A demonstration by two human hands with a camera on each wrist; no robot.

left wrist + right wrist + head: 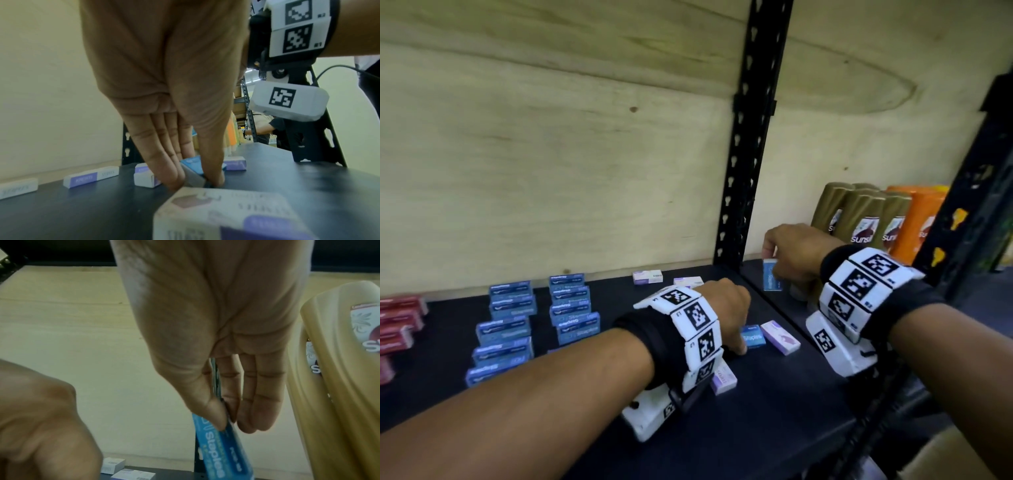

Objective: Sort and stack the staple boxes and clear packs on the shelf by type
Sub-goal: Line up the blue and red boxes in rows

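My left hand (741,342) reaches down to the black shelf (756,428) and pinches a small blue staple box (752,337) between thumb and fingers (174,177); the box (193,167) sits low at the shelf, slightly tilted. Further right, my right hand (774,263) holds a second blue staple box (770,275) upright by its top end, thumb and fingers (257,415) pinching it (220,449). Blue box stacks (534,315) stand at the left, red ones (399,325) at the far left edge. White-and-purple boxes (780,337) lie scattered around my left hand.
Gold shampoo bottles (859,219) and orange ones (917,222) stand close behind my right hand. A black perforated upright (750,137) rises at the shelf's back. More white-and-purple boxes (648,277) lie near the plywood back wall, one (724,378) under my left wrist.
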